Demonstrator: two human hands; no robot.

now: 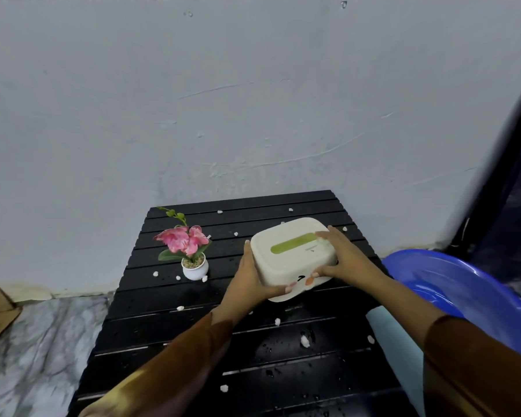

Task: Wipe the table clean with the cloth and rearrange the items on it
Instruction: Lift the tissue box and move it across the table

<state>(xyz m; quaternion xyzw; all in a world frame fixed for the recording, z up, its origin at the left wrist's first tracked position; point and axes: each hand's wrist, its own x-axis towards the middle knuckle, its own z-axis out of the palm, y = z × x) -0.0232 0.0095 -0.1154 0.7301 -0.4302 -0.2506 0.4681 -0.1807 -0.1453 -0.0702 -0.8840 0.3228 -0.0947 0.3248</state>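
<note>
While both hands clasp it from opposite sides, the cream tissue box (292, 251) sits tilted at the right rear of the black slatted table (193, 341). Fingers of the left hand (248, 281) wrap its near-left corner; the right hand (342, 254) spreads over its right end, thumb on the near side. A small white pot of pink flowers (193, 260) stands to the left, apart from the box. White crumbs (305, 341) and water drops dot the slats. A blue basin (463, 296) lies beside the table's right edge.
</note>
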